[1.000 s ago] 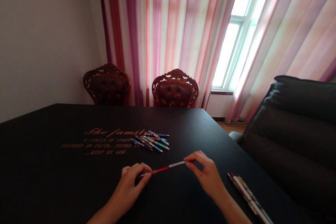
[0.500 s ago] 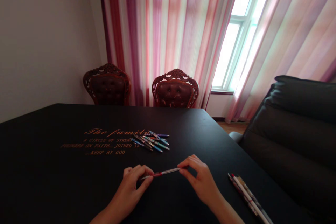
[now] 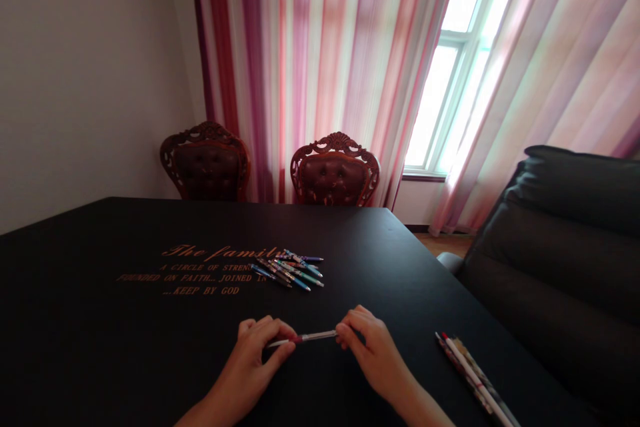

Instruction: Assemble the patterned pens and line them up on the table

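Between my two hands, a slim pen (image 3: 316, 335) with a clear-looking barrel and a reddish part lies nearly level, low over the dark table. My left hand (image 3: 257, 353) pinches it at the reddish part, and a whitish end pokes out under the palm. The fingers of my right hand (image 3: 370, 350) are closed on the pen's other end, hiding the tip. Beyond the hands rests a loose pile of several patterned pens (image 3: 287, 270), blue, teal and dark among them.
On the black table (image 3: 125, 347) to the right lie a few long pens or pencils (image 3: 473, 373), one white with a red end. Two carved chairs (image 3: 335, 173) stand behind the far edge. A black leather armchair (image 3: 565, 267) is close on the right side.
Both hands and the pen have dropped slightly toward me. My right fingers have curled in more around the pen's end, and the pen lies a little flatter.
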Demonstrator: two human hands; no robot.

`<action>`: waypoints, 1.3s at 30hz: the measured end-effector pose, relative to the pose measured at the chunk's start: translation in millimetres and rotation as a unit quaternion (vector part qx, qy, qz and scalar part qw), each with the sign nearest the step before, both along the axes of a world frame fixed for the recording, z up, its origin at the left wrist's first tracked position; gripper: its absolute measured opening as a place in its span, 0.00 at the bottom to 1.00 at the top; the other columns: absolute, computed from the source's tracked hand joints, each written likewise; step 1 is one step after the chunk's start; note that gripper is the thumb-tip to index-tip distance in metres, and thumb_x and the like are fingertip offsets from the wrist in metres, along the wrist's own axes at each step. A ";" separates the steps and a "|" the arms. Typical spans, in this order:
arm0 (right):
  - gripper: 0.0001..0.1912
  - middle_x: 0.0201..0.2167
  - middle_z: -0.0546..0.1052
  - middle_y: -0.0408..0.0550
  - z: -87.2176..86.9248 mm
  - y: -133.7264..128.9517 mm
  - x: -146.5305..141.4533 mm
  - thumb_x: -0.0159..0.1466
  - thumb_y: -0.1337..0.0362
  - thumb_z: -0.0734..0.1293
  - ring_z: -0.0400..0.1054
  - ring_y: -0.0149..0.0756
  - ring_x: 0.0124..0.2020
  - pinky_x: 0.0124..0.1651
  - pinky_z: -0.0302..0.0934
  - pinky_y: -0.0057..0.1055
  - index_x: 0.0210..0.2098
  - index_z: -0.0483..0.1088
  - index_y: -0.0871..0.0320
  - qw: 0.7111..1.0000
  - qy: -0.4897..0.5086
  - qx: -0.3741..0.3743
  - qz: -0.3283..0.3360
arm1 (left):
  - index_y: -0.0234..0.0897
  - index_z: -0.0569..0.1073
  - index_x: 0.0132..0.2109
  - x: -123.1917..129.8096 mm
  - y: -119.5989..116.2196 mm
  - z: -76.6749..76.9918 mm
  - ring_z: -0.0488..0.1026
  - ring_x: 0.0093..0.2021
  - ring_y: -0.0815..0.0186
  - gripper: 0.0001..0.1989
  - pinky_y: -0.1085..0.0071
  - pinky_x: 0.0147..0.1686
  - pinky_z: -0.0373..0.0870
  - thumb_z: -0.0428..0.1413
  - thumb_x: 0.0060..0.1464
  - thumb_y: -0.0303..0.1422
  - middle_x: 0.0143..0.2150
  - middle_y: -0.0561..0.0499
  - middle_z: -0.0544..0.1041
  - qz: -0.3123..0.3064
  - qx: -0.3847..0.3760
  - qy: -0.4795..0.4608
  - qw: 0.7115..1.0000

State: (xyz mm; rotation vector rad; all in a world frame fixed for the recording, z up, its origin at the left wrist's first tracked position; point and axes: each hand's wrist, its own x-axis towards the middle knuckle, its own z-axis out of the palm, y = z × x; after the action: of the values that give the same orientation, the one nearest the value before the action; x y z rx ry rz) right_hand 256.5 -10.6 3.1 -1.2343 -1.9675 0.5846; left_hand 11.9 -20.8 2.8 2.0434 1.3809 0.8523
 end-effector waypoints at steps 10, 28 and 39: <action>0.09 0.29 0.72 0.42 -3.3 0.6 1.4 0.66 0.60 0.63 0.66 0.38 0.35 0.48 0.57 0.36 0.30 0.69 0.54 0.999 0.028 0.010 0.013 | 0.48 0.78 0.40 0.3 1.9 -0.4 0.70 0.43 0.56 0.11 0.60 0.48 0.60 0.52 0.58 0.43 0.38 0.52 0.80 0.018 -0.021 0.001 1.000; 0.05 0.33 0.72 0.42 3.8 -5.1 -1.3 0.67 0.61 0.63 0.65 0.37 0.38 0.52 0.53 0.36 0.35 0.68 0.54 1.000 0.006 0.005 0.022 | 0.48 0.78 0.40 -0.2 2.0 -0.5 0.71 0.41 0.59 0.09 0.62 0.46 0.57 0.54 0.59 0.41 0.37 0.54 0.80 0.003 -0.003 0.000 1.000; 0.25 0.22 0.69 0.42 -7.4 -1.6 -7.3 0.71 0.57 0.53 0.65 0.34 0.32 0.41 0.55 0.31 0.19 0.63 0.57 0.999 0.009 -0.010 0.036 | 0.48 0.74 0.44 -5.9 -1.4 2.9 0.72 0.39 0.64 0.06 0.64 0.44 0.50 0.54 0.62 0.35 0.37 0.56 0.79 -0.078 0.143 0.088 0.983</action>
State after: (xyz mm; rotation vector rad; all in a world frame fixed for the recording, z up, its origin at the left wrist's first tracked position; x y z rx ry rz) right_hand 249.1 -12.2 -4.4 -1.1710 -2.0020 0.6493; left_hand 6.0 -22.2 5.7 2.4632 1.2221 0.8596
